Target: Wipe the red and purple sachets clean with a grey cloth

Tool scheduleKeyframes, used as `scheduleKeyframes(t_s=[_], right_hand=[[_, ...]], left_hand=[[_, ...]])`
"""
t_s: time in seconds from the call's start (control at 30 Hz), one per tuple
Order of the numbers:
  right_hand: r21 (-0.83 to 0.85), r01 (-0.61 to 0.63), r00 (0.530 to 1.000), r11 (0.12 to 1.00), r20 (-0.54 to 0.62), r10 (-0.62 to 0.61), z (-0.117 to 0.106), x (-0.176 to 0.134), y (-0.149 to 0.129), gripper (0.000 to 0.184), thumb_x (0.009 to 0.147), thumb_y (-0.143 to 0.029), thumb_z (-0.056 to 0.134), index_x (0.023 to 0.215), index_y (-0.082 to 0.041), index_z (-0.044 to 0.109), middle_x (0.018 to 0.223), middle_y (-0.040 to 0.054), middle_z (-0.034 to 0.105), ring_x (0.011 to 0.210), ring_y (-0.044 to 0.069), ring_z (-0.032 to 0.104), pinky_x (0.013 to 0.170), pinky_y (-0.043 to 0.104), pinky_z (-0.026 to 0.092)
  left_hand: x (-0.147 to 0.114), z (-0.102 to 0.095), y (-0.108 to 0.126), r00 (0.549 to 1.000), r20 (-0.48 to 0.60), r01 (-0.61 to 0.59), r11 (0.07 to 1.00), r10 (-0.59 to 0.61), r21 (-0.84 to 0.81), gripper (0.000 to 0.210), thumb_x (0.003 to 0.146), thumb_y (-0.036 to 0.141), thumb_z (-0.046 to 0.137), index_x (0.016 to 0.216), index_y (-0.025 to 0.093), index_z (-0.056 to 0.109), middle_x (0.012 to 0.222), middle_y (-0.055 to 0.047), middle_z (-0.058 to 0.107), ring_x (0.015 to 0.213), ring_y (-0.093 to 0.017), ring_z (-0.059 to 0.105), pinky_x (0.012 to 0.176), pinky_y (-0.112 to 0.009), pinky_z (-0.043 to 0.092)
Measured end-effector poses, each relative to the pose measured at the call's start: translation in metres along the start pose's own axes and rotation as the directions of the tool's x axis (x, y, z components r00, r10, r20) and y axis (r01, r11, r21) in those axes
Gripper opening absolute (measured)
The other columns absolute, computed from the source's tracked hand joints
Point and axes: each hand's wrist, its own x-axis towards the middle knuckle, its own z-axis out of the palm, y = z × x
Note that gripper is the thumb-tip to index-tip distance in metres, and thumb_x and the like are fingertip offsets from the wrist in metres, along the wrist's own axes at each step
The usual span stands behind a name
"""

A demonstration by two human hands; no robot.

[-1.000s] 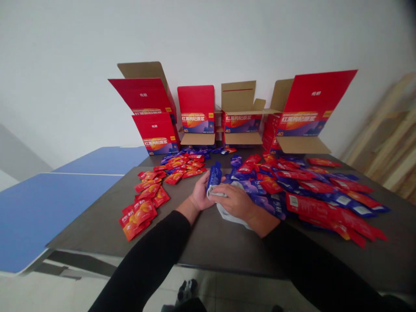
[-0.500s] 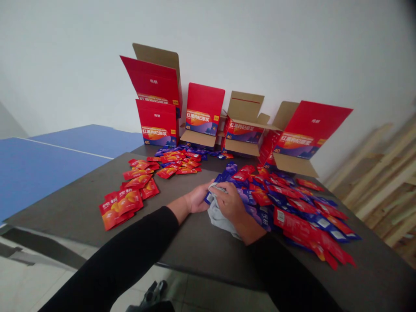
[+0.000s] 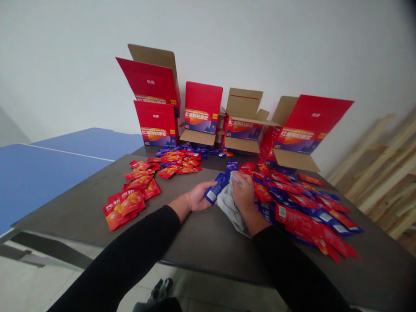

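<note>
My left hand (image 3: 196, 197) grips the near end of a blue-purple sachet (image 3: 213, 193), whose white barcode label faces up. Bunched in my right hand (image 3: 244, 193) is a light grey cloth (image 3: 229, 205), draped down toward the table and lying against the sachet's right side. Part of the sachet's far end runs in beside the cloth. Just right of my right hand spreads a big heap of mixed sachets, including a red sachet (image 3: 294, 216). On the left, red-orange sachets (image 3: 132, 200) lie overlapped in a curved row.
Along the back stand several red printed cartons with raised flaps, among them a left carton (image 3: 157, 125) and a right carton (image 3: 300, 134). More sachets (image 3: 182, 159) are piled before them. A blue table (image 3: 65, 173) adjoins the dark table (image 3: 185, 238); wooden slats (image 3: 377, 169) lean at right.
My right hand and the cloth have moved right and slightly up, uncovering more of the blue-purple sachet. My left hand stays nearly in place, still holding it.
</note>
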Motion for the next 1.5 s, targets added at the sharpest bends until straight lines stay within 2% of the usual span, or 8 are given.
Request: scheduleKeyframes(t_s=[0.2, 0.37, 0.47, 0.77, 0.97, 1.17, 1.33, 1.5], right_hand=[[0.042, 0.186, 0.968, 0.982, 0.167, -0.19, -0.003, -0.005, -0.013, 0.026, 0.095, -0.029, 0.055, 0.113, -0.025, 0.074, 0.106, 0.0079, 0.07, 0.101, 0.023, 0.065, 0.094, 0.04, 0.056], [0.16, 0.451, 0.781, 0.878, 0.405, -0.475, 0.0, -0.015, -0.015, 0.029, 0.091, -0.014, 0.055, 0.109, -0.025, 0.074, 0.108, 0.005, 0.076, 0.104, 0.022, 0.066, 0.097, 0.04, 0.053], [0.181, 0.491, 0.728, 0.852, 0.453, -0.515, 0.002, -0.017, -0.015, 0.032, 0.089, -0.01, 0.052, 0.108, -0.023, 0.075, 0.108, 0.0052, 0.076, 0.104, 0.022, 0.066, 0.097, 0.04, 0.052], [0.007, 0.263, 0.924, 0.965, 0.285, -0.254, -0.004, -0.003, -0.01, 0.029, 0.088, -0.016, 0.051, 0.105, -0.022, 0.074, 0.104, 0.0079, 0.074, 0.1, 0.025, 0.063, 0.097, 0.045, 0.051], [-0.035, 0.108, 0.989, 0.993, 0.11, -0.104, -0.004, 0.002, -0.005, 0.021, 0.091, -0.026, 0.055, 0.101, -0.021, 0.073, 0.1, 0.0096, 0.072, 0.099, 0.027, 0.064, 0.095, 0.046, 0.053], [0.011, 0.164, 0.974, 0.986, 0.155, -0.163, -0.002, -0.003, -0.012, 0.021, 0.094, -0.029, 0.056, 0.104, -0.023, 0.073, 0.104, 0.0081, 0.072, 0.101, 0.025, 0.066, 0.095, 0.043, 0.054], [0.064, 0.272, 0.931, 0.96, 0.235, -0.279, -0.002, -0.009, -0.021, 0.022, 0.094, -0.026, 0.056, 0.107, -0.026, 0.073, 0.105, 0.0063, 0.072, 0.101, 0.024, 0.066, 0.094, 0.043, 0.056], [0.115, 0.381, 0.856, 0.917, 0.33, -0.397, -0.004, -0.016, -0.033, 0.024, 0.095, -0.021, 0.054, 0.11, -0.025, 0.072, 0.108, 0.0068, 0.072, 0.102, 0.024, 0.065, 0.094, 0.044, 0.056]], left_hand=[[0.007, -0.003, 0.015, 0.974, -0.126, -0.203, 0.97, 0.186, -0.131, 0.038, 0.098, 0.028, 0.049, 0.123, 0.004, 0.063, 0.102, -0.017, 0.074, 0.091, -0.024, 0.073, 0.089, -0.037, 0.055], [0.01, -0.002, 0.015, 0.914, -0.186, -0.37, 0.929, 0.36, -0.024, 0.027, 0.094, 0.012, 0.052, 0.118, 0.01, 0.063, 0.102, -0.012, 0.073, 0.086, -0.02, 0.073, 0.084, -0.034, 0.058], [0.01, -0.001, 0.011, 0.915, -0.143, -0.376, 0.926, 0.377, 0.037, 0.023, 0.094, 0.013, 0.054, 0.114, 0.012, 0.065, 0.1, -0.011, 0.073, 0.083, -0.018, 0.072, 0.08, -0.031, 0.058], [0.005, -0.003, 0.0, 0.973, -0.012, -0.225, 0.954, 0.232, 0.197, 0.038, 0.086, 0.015, 0.069, 0.124, 0.014, 0.064, 0.098, -0.011, 0.072, 0.076, -0.019, 0.071, 0.074, -0.03, 0.057], [0.009, -0.003, 0.001, 0.961, -0.063, -0.25, 0.941, 0.27, 0.229, 0.031, 0.086, 0.017, 0.07, 0.116, 0.01, 0.064, 0.097, -0.015, 0.072, 0.081, -0.023, 0.073, 0.078, -0.035, 0.058], [0.012, 0.001, 0.01, 0.894, -0.247, -0.322, 0.919, 0.374, 0.226, 0.016, 0.089, 0.019, 0.069, 0.103, 0.013, 0.064, 0.082, -0.005, 0.069, 0.059, -0.011, 0.065, 0.058, -0.02, 0.054], [0.003, -0.002, 0.017, 0.981, -0.144, -0.139, 0.989, 0.13, -0.057, 0.036, 0.097, 0.049, 0.054, 0.092, 0.014, 0.062, 0.066, 0.001, 0.056, 0.039, -0.003, 0.041, 0.036, -0.014, 0.029], [-0.002, 0.001, 0.016, 0.988, -0.102, -0.134, 0.972, 0.116, -0.191, 0.049, 0.094, 0.062, 0.05, 0.095, 0.015, 0.067, 0.067, -0.002, 0.06, 0.05, -0.011, 0.054, 0.048, -0.023, 0.045]])
